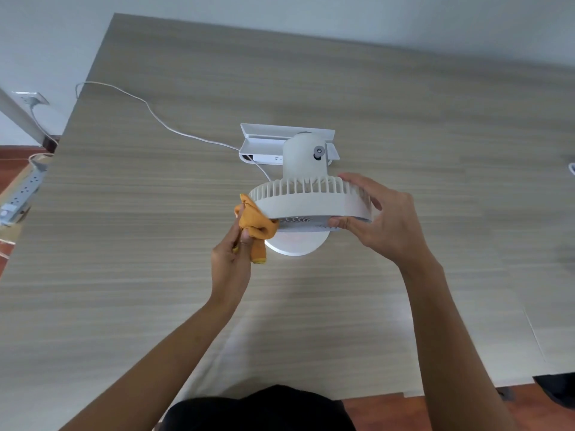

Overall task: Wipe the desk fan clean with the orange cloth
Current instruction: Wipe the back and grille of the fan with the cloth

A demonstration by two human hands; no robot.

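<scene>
Head view: The fan [311, 200] stands near the middle of the table [404, 104], its head tilted forward over the round base [295, 244]. The right hand [382, 225] grips the right side of the ring-shaped housing, fingers over the rear grille and thumb on the front edge. The left hand [231, 262] is clenched around the bunched cloth [256, 223], which presses against the lower left rim of the housing. A cord [149, 107] runs from the fan to the table's left edge. A white tray [264, 141] sits behind the fan.

Handling: The fan appears light, rigid plastic. The grille ribs look thin; hold by the solid outer ring, not the ribs. The head probably pivots, so brace it during wiping. The cloth is soft and conforms to slots.
</scene>
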